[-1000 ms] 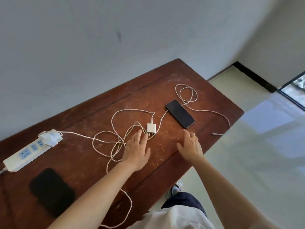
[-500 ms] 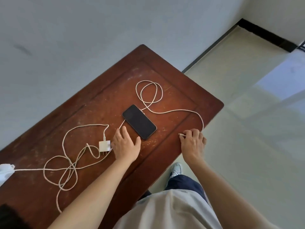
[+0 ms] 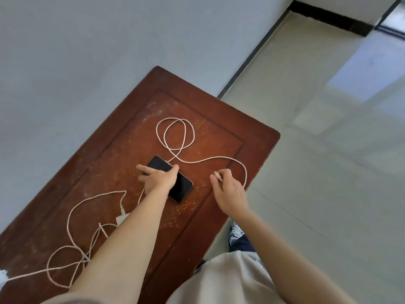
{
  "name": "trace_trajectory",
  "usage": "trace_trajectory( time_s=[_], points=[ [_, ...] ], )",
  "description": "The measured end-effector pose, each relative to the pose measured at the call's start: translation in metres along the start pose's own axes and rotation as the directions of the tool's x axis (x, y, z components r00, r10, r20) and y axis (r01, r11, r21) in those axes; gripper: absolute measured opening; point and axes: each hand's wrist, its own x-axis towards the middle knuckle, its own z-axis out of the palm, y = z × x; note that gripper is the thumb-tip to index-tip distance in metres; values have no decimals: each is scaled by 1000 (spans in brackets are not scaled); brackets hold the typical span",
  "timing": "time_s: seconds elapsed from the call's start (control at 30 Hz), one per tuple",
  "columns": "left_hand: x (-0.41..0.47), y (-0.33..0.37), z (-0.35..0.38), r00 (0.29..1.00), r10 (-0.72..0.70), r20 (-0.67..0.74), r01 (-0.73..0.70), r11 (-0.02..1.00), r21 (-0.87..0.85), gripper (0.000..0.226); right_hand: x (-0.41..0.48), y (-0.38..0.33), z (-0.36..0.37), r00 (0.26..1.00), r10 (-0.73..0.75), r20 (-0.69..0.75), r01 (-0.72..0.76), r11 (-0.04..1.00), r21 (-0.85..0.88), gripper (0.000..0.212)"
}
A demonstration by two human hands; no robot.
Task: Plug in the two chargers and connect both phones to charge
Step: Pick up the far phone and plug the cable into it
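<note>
On table (image 3: 221,137), left hand (image 3: 161,179) gripping phone (image 3: 180,187), right hand (image 3: 230,189) pinching cable plug (image 3: 217,175)

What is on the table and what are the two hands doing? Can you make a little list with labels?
table: brown wooden table by a grey wall
phone: black phone lying flat, screen dark
left hand: left hand gripping the phone by its sides
right hand: right hand pinching the cable plug
cable: white cable looped behind the phone
charger block: white charger block unplugged, partly hidden by the left arm
</note>
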Motion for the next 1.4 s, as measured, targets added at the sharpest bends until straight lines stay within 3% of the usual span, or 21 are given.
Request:
trace_trajectory(
  time_s=[0.07,0.13,0.23,0.3,0.43,0.53,0.6,0.77,0.87,0.97,1.03,1.1,1.2,1.33,1.4],
  points=[
    [2,-3,-3,1000,0,16,1,999,-52,127,-2,-7,4,993,90,82,-100,987,128,19],
    [0,-10,-7,1000,11,22,-8,990,-144,127,-5,-15,10,987,89,135,-113,977,181,17],
    [-5,-22,-19,999,46,21,-38,954,-298,126,-14,-37,22,980,40,197,-97,953,286,45],
    [-8,-30,-30,998,60,22,-48,927,-373,126,-20,-51,29,978,3,211,-83,926,370,50],
    [-15,-47,-58,996,89,15,-68,853,-517,123,-31,-75,36,979,-30,202,-69,883,464,33],
    [-21,-58,-75,993,116,33,-74,797,-600,117,-40,-93,37,979,-55,196,-47,876,480,51],
    [-26,-62,-85,992,124,26,-77,757,-649,117,-45,-104,36,980,-84,181,-18,864,503,53],
    [-42,-70,-101,975,222,30,-112,599,-793,120,-49,-121,29,984,-151,92,79,841,535,57],
    [-53,-72,-115,953,301,-10,-137,404,-904,110,-46,-127,18,993,-102,60,48,814,579,76],
    [-63,-72,-128,851,522,61,-42,183,-982,90,-46,-137,6,987,-6,160,-112,690,715,57],
    [-74,-67,-132,774,623,116,94,68,-993,82,-49,-144,-1,983,-14,185,-138,609,781,48],
    [-86,-61,-132,746,647,155,203,0,-979,84,-55,-150,-5,979,-73,189,-114,575,810,47],
    [-89,-56,-133,711,689,143,272,-81,-959,95,-66,-156,-12,983,-111,146,-48,609,791,52],
    [-86,-62,-130,495,849,186,550,-140,-823,115,-73,-154,-19,990,-135,37,73,721,689,66],
    [-87,-64,-127,447,879,163,637,-185,-749,116,-75,-149,-22,993,-118,11,86,784,615,72]
  ],
)
